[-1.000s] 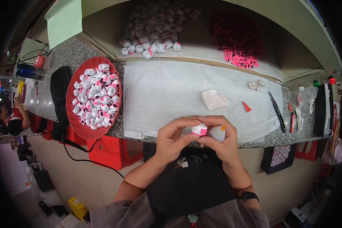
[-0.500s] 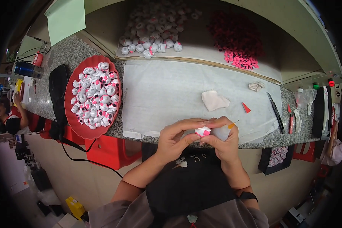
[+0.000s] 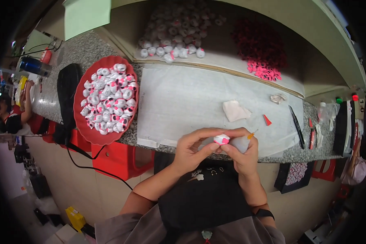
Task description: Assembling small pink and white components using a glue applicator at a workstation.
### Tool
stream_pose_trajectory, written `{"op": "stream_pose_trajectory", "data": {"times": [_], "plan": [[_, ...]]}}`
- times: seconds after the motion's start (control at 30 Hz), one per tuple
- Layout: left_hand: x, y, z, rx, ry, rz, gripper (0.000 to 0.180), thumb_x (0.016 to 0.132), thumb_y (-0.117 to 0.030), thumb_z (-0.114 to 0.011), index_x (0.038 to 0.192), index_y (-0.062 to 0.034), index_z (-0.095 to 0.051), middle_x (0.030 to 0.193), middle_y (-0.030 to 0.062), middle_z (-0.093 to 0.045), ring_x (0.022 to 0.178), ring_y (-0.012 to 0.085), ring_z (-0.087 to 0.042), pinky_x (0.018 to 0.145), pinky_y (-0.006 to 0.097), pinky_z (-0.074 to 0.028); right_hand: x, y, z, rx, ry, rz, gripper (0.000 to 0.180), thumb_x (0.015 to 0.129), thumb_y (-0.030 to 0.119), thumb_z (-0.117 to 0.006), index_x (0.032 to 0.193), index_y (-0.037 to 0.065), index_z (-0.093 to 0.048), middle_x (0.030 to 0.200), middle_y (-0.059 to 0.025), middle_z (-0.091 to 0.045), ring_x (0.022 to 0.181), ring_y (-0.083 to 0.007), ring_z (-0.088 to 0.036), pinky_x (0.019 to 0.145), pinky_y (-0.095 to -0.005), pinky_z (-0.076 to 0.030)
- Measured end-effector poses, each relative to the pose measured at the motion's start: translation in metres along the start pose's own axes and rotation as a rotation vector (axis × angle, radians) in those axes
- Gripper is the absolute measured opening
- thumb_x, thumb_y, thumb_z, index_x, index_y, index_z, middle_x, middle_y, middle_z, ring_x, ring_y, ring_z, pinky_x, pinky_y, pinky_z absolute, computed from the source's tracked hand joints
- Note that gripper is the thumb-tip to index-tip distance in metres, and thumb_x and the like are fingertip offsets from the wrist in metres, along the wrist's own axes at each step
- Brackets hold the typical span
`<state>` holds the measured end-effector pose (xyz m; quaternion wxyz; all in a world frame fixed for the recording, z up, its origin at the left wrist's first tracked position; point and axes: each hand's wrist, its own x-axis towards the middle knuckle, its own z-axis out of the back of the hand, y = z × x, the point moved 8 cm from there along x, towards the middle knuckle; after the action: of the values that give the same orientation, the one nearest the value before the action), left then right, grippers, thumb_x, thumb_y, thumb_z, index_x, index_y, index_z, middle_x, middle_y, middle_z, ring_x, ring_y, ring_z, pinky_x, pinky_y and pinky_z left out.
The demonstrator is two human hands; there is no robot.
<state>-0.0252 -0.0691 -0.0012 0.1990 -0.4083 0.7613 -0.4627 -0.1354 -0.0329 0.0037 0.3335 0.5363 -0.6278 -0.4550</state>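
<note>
A small white part with pink patches (image 3: 221,140) sits between my two hands over the near edge of the work sheet. My left hand (image 3: 188,154) is closed on it, thumb below and fingers above. My right hand (image 3: 247,158) is wrapped round a translucent squeeze bottle (image 3: 240,143) with a thin orange tip pointing up and right. The right thumb and fingertips also touch the part. To the left, a red scalloped bowl (image 3: 79,116) bears a heap of similar white and pink parts (image 3: 107,97).
White paper (image 3: 179,101) covers the granite counter. On it lie a pale cloth (image 3: 236,111), a red cone-shaped bit (image 3: 267,119), a crumpled tissue (image 3: 278,98) and black tweezers (image 3: 297,127). The shelf behind bears white parts (image 3: 171,49) and pink pieces (image 3: 264,71). Another person (image 3: 18,112) sits far left.
The view has shifted slightly, so the counter's things appear further right. The part has turned a little between my fingers, showing more of its pink side. Both holds stay the same.
</note>
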Motion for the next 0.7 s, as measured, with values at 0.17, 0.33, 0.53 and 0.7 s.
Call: {"op": "stream_pose_trajectory", "data": {"times": [0.17,0.33,0.53,0.7], "plan": [[0.002,-0.001,-0.010,-0.188,0.108,0.049,0.028,0.074,0.008,-0.056,0.101,0.0023,-0.053,0.104,0.0173,-0.052,0.102,0.0252,-0.049,0.083,0.035,-0.044,-0.011,0.010,0.000,0.015,-0.009,0.057,0.021,0.067,-0.007,-0.063,0.087,-0.004,-0.054,0.080,-0.0125,-0.058,0.065,-0.0162,-0.057,0.060,-0.0240,-0.046],[-0.009,-0.015,0.002,0.021,0.100,-0.098,0.026,0.075,0.004,-0.056,0.101,0.0017,-0.054,0.103,0.0142,-0.053,0.100,0.0210,-0.050,0.086,0.033,-0.040,-0.006,-0.005,-0.017,0.137,0.046,-0.006,0.024,0.066,-0.005,-0.063,0.089,-0.005,-0.053,0.080,-0.0131,-0.058,0.063,-0.0166,-0.056,0.057,-0.0255,-0.048],[-0.038,-0.100,0.074,0.458,-0.347,-0.379,0.022,0.074,0.006,-0.056,0.095,0.0007,-0.054,0.099,0.0108,-0.049,0.093,0.0182,-0.048,0.081,0.029,-0.039,0.014,-0.012,-0.036,0.046,0.120,-0.109,0.039,0.071,0.003,-0.059,0.107,-0.004,-0.046,0.080,-0.0127,-0.056,0.056,-0.0127,-0.053,0.052,-0.0232,-0.046],[-0.093,-0.189,0.154,1.445,-0.908,-0.426,0.029,0.069,0.002,-0.060,0.098,-0.0014,-0.055,0.106,0.0103,-0.047,0.098,0.0198,-0.046,0.085,0.030,-0.035,0.020,-0.016,-0.001,-0.019,0.076,-0.121,0.047,0.070,0.006,-0.060,0.113,-0.003,-0.041,0.079,-0.0122,-0.054,0.052,-0.0095,-0.046,0.047,-0.0221,-0.042]]}}
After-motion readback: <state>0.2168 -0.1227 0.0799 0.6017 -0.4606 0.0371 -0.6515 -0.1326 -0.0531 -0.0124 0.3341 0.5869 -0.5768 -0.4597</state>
